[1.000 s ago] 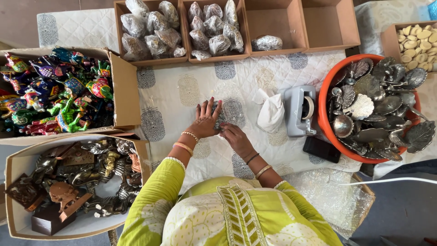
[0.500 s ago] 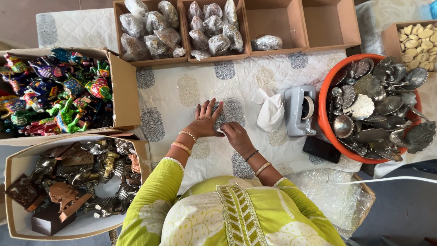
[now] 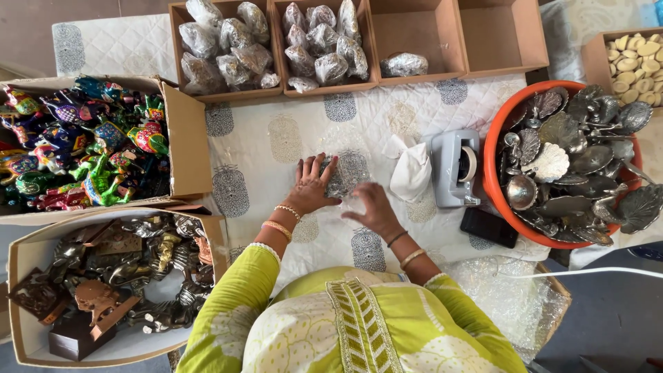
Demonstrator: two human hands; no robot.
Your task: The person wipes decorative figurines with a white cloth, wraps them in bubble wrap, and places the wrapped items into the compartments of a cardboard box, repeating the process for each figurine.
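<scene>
Item in hand: a small object wrapped in clear bubble wrap [image 3: 343,176], centre of the frame, lying on the white patterned cloth [image 3: 276,138].

Left hand [image 3: 311,186]: fingers spread flat, pressing on the left side of the wrapped object. Right hand [image 3: 373,207]: just right of and below it, blurred; fingers look loosely curled and open, and whether they pinch the wrap cannot be told.

Surroundings:
- Upper centre: two cardboard boxes of wrapped bundles [image 3: 228,41], [image 3: 321,41]; a third box with one bundle [image 3: 404,64]; a fourth box [image 3: 501,34].
- Left: open carton of brightly painted animal figures [image 3: 83,145].
- Lower left: carton of dark metal figures [image 3: 117,276].
- Right of centre: grey tape dispenser [image 3: 456,166], with a white crumpled cloth pouch [image 3: 411,173] beside it.
- Right: orange tub [image 3: 494,138] heaped with silver leaf-shaped dishes and spoons.
- Upper right corner: box of pale oval pieces [image 3: 632,59].
- Below the tub: a dark flat phone-like slab [image 3: 489,226]; lower right, a sheet of bubble wrap [image 3: 497,297].

Risks, as judged: the wrap may spring open if the flat hand lifts before tape is on, since nothing seen secures it. The dispenser sits apart from both hands; a reach for it could loosen the fold. The heaped tub rim is near that reach, and a knocked dish could slide off.
</scene>
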